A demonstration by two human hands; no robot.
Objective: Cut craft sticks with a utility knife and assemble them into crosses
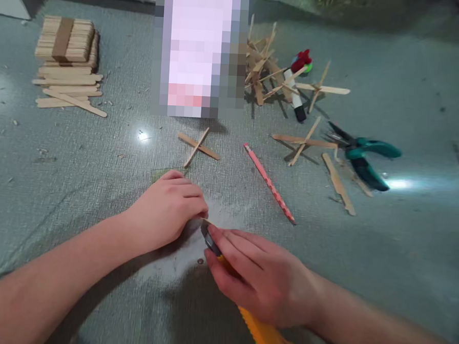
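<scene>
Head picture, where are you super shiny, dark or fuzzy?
Head view: glare on the grey surface, left of the small crossed sticks and beside the green-handled pliers; head view: dark shadow below the left hand; head view: top right corner dim and soft; head view: big squares blot out the top middle.

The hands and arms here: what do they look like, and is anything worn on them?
Human and bare: the left hand and right hand show no gloves or rings. The left forearm and right forearm show no sleeves, watch or markings.
</scene>
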